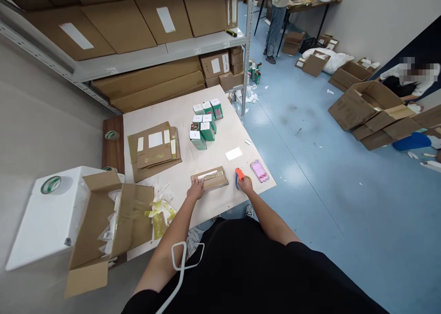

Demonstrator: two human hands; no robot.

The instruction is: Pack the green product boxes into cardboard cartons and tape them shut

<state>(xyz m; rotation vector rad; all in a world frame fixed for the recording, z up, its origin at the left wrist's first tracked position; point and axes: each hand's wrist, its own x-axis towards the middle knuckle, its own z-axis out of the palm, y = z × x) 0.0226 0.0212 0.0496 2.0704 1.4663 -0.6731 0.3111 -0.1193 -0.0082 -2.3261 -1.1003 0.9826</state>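
A small flat cardboard box lies near the front edge of the table, with a white label strip and shiny clear tape across its top. My left hand grips its left end, fingers over the upper face. To the right of the box, my right hand is closed around an orange and blue tape dispenser, held just above the tabletop and apart from the box. My palm hides part of the dispenser. A white card lies behind it, and a pink blurred object lies to its right.
Several green small boxes stand farther back on the table. Flattened cardboard is stacked at left, beside an open carton with scraps. Shelving rises behind. One person stands far off; another sits at right among cartons.
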